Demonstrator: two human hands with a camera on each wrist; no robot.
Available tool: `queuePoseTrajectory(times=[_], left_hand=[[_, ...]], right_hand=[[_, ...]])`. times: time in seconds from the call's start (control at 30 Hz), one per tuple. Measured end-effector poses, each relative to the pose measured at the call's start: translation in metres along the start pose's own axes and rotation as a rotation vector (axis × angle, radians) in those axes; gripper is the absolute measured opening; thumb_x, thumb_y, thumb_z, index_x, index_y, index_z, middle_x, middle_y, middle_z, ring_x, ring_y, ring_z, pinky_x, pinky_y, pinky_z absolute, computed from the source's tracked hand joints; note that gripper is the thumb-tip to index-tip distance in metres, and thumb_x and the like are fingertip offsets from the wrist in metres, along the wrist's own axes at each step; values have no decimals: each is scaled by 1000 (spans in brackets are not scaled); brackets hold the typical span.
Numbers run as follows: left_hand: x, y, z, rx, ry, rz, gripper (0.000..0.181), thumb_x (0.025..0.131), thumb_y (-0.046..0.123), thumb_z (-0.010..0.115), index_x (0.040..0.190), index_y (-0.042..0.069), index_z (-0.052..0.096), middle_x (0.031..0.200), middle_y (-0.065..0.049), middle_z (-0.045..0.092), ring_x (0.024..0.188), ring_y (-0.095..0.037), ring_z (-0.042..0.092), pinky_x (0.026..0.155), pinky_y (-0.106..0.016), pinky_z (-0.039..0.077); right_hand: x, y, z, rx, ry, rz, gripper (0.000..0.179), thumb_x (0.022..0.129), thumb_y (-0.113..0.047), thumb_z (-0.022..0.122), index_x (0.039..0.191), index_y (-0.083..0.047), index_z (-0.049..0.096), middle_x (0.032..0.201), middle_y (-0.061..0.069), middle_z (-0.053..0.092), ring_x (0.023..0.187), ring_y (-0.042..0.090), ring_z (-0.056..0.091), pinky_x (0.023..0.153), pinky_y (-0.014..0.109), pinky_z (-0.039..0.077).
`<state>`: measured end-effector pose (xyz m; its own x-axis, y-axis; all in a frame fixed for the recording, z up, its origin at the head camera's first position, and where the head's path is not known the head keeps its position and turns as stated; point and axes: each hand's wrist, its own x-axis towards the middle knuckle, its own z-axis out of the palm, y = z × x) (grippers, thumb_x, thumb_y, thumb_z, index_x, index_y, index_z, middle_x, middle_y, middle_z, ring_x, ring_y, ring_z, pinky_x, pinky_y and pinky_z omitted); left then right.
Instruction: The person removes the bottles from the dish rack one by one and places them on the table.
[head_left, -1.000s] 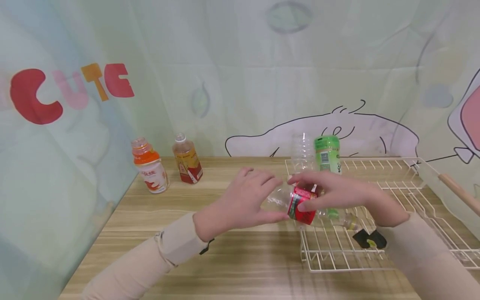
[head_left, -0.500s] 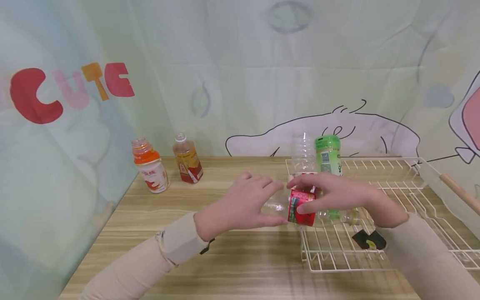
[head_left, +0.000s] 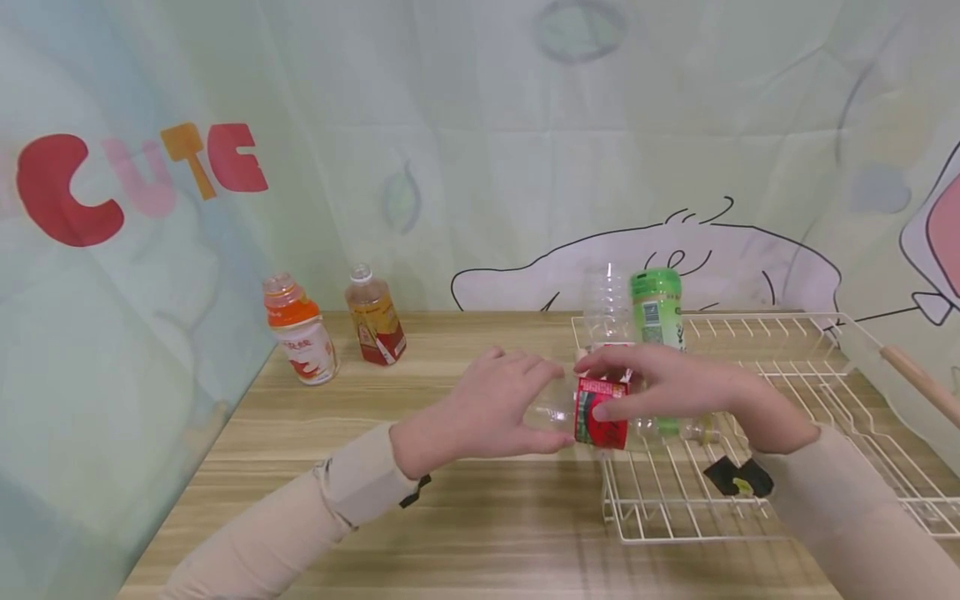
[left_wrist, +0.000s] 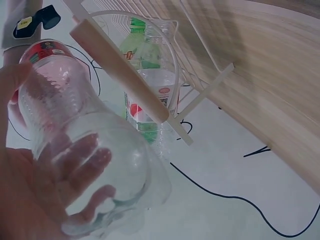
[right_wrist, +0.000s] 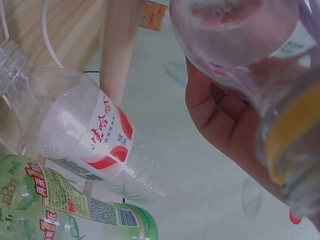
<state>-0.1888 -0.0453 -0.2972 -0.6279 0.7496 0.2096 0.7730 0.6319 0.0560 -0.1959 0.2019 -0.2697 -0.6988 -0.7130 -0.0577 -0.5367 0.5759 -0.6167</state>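
Observation:
Both hands hold a clear plastic bottle point(head_left: 553, 408) with a red label, lying roughly level over the left edge of a white wire rack point(head_left: 697, 501). The left hand point(head_left: 487, 408) wraps round its base; the fingers point(left_wrist: 82, 165) show through the plastic in the left wrist view. My right hand point(head_left: 667, 383) grips the labelled part, thumb across the label and fingers over the top. Its open neck, with a yellow ring point(right_wrist: 295, 130), points right. Behind the right hand, a clear bottle point(right_wrist: 100, 130) with a white and red label stands beside a green bottle point(head_left: 657, 308) on the rack.
An orange-topped bottle point(head_left: 303, 342) with a white label and an amber bottle point(head_left: 375, 321) stand at the table's back left. A wooden handle point(head_left: 918, 382) runs along the rack's right side. Printed fabric point(head_left: 480, 183) hangs behind the table point(head_left: 450, 533).
The held bottle has tipped slightly, its neck end rising a little so it lies more level. Both hands keep their grip and nearly the same place. The standing bottles have not moved.

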Motion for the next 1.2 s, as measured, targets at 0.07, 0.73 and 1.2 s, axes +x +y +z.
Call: queuePoseTrajectory(times=[0.07, 0.73, 1.2], left_hand=[[0, -1, 0, -21, 8, -14, 68, 83, 60, 62, 132, 12, 54, 129, -2, 60, 122, -20, 53, 103, -52, 37], [-6, -37, 1, -239, 278, -60, 65, 74, 44, 78, 126, 10, 60, 114, 0, 66, 107, -16, 60, 96, -43, 46], [-4, -70, 1, -508, 354, -284, 62, 76, 33, 79, 130, 16, 55, 118, 0, 60, 108, -18, 55, 91, -40, 49]], right_hand=[[-1, 0, -2, 13, 21, 2, 53, 92, -33, 65, 136, -7, 50, 121, 3, 61, 104, 18, 58, 84, 34, 51], [-20, 3, -36, 175, 482, -59, 46, 98, -11, 53, 142, -10, 41, 121, -6, 61, 106, 9, 59, 86, 18, 48], [-35, 20, -48, 170, 611, 54, 45, 100, -17, 51, 143, -11, 41, 122, -9, 60, 102, 6, 60, 82, 17, 50]])
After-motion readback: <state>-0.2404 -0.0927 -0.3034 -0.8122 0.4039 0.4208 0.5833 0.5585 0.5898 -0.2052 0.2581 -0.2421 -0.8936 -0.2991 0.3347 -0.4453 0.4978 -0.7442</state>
